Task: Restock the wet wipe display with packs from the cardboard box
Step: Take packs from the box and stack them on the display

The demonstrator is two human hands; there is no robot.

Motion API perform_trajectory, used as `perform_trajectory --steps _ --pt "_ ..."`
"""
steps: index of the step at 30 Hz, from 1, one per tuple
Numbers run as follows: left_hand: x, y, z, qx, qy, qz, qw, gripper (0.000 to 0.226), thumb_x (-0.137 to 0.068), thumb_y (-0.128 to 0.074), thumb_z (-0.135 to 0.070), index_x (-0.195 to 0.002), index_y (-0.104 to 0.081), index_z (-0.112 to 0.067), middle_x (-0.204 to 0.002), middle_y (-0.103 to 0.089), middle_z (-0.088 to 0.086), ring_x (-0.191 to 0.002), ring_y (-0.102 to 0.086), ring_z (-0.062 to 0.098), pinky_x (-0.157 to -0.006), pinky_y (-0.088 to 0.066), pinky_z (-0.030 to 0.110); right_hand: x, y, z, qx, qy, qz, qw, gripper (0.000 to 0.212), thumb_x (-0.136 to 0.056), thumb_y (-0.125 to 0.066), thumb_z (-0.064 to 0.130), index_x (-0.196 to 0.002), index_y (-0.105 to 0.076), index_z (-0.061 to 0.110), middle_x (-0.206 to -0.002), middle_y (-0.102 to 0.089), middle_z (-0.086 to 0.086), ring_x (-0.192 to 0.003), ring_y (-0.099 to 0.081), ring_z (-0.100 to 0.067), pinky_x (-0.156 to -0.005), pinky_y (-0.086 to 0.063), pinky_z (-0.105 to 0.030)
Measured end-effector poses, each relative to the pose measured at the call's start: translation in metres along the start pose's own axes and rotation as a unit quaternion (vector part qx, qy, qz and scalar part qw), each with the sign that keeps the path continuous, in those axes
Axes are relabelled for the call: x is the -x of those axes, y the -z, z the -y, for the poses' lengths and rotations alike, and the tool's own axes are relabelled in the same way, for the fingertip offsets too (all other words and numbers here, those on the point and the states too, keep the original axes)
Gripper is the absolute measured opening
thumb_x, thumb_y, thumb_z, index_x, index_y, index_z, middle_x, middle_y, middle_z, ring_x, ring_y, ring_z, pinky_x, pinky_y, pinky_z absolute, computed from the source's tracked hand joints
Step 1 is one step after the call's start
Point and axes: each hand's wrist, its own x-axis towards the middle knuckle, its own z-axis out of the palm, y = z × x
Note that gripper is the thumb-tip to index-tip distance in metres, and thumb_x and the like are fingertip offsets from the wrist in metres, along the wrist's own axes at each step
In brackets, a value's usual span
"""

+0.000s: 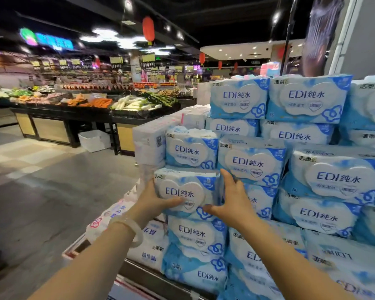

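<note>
Wet wipe pack (185,191), gripped by both hands, left (154,204), right (230,202), against stacked display (307,161)

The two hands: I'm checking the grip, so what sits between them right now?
In the head view, one blue-and-white wet wipe pack sits between the left hand and the right hand, held at its sides against the display stack.

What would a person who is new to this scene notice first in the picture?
First, the big stack of blue and white wet wipe packs filling the right side. At its left edge, the left hand and right hand grip one pack from both sides. Behind, on the left, the vegetable stand and a red lantern overhead.
</note>
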Motion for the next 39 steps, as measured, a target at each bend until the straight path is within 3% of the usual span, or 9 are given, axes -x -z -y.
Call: perform_trajectory --steps 4,6,11,17,23,29,33,36,39 --pt "-0.011 -0.013 0.007 0.013 -0.023 -0.003 1.000 0.072 -0.057 -0.089 -0.025 -0.117 -0.049 -0.021 -0.108 -0.068 0.004 -0.096 -0.068 0.018 -0.079 -0.060 0.035 0.007 -0.009 -0.002 -0.162 -0.008 -0.063 0.985 0.102 -0.075 -0.078 0.030 -0.151 -0.010 0.025 -0.153 -0.035 -0.004 -0.138 -0.037 -0.024 -0.107 -0.037 -0.038" --pt "-0.012 -0.021 0.011 0.027 -0.037 -0.004 0.999 0.060 -0.070 -0.081 -0.011 -0.118 -0.047 -0.015 -0.110 -0.065 0.007 -0.092 -0.067 0.014 -0.068 -0.060 0.023 0.007 -0.008 -0.003 -0.207 -0.022 -0.114 0.971 0.099 -0.073 -0.079 0.033 -0.149 -0.015 0.026 -0.145 -0.046 -0.006 -0.131 -0.047 -0.024 -0.106 -0.042 -0.040" --pt "-0.015 -0.026 0.015 0.045 -0.063 -0.008 0.997 0.057 -0.077 -0.075 -0.010 -0.125 -0.046 -0.018 -0.106 -0.064 -0.001 -0.086 -0.062 0.003 -0.057 -0.053 0.009 0.009 -0.014 -0.004 -0.169 -0.027 -0.104 0.980 0.089 -0.080 -0.073 0.033 -0.149 -0.018 0.023 -0.149 -0.040 -0.004 -0.134 -0.043 -0.025 -0.105 -0.039 -0.038" --pt "-0.018 -0.026 0.025 0.038 -0.077 0.033 0.996 0.054 -0.082 -0.071 -0.014 -0.125 -0.043 -0.032 -0.116 -0.065 0.001 -0.104 -0.065 0.016 -0.086 -0.058 0.032 0.011 -0.017 -0.005 -0.145 -0.056 -0.107 0.982 0.101 -0.074 -0.078 0.034 -0.149 -0.010 0.026 -0.150 -0.038 -0.009 -0.132 -0.044 -0.031 -0.104 -0.041 -0.043" --pt "-0.026 -0.024 0.031 0.044 -0.086 0.036 0.995 0.038 -0.084 -0.069 -0.014 -0.110 -0.051 -0.036 -0.111 -0.067 -0.003 -0.102 -0.065 0.014 -0.089 -0.057 0.035 0.013 -0.019 0.003 -0.120 -0.074 -0.135 0.981 0.100 -0.077 -0.076 0.034 -0.150 -0.009 0.023 -0.147 -0.043 -0.010 -0.127 -0.048 -0.032 -0.097 -0.042 -0.042" --pt "-0.035 -0.025 0.039 0.014 -0.076 0.032 0.997 0.075 -0.065 -0.074 -0.050 -0.131 -0.044 -0.031 -0.117 -0.066 -0.009 -0.109 -0.064 0.013 -0.097 -0.052 0.043 0.011 -0.021 0.001 -0.099 -0.094 -0.159 0.978 0.102 -0.072 -0.077 0.042 -0.149 -0.013 0.023 -0.144 -0.047 -0.010 -0.127 -0.049 -0.032 -0.098 -0.042 -0.043" --pt "-0.034 -0.024 0.034 -0.046 -0.056 0.036 0.997 0.072 -0.075 -0.070 -0.048 -0.137 -0.035 -0.034 -0.110 -0.062 -0.020 -0.109 -0.060 0.010 -0.102 -0.047 0.041 0.008 -0.021 0.003 -0.117 -0.122 -0.164 0.972 0.099 -0.070 -0.081 0.036 -0.147 -0.018 0.024 -0.113 -0.062 -0.005 -0.115 -0.059 -0.030 -0.093 -0.045 -0.041" --pt "-0.027 -0.022 0.028 -0.081 -0.041 0.046 0.995 0.078 -0.079 -0.067 -0.048 -0.143 -0.027 -0.029 -0.117 -0.058 -0.014 -0.116 -0.056 0.014 -0.104 -0.045 0.040 0.010 -0.018 0.006 -0.134 -0.124 -0.145 0.973 0.110 -0.069 -0.082 0.035 -0.150 -0.008 0.024 -0.137 -0.052 -0.008 -0.126 -0.050 -0.031 -0.104 -0.042 -0.046" --pt "-0.015 -0.021 0.032 -0.156 -0.062 0.020 0.986 0.108 -0.064 -0.069 -0.064 -0.149 -0.010 -0.031 -0.149 -0.037 -0.001 -0.137 -0.036 0.020 -0.113 -0.034 0.045 0.019 -0.017 0.013 -0.041 -0.114 -0.141 0.983 0.112 -0.073 -0.077 0.041 -0.152 0.001 0.023 -0.156 -0.021 -0.013 -0.143 -0.022 -0.033 -0.115 -0.026 -0.049"
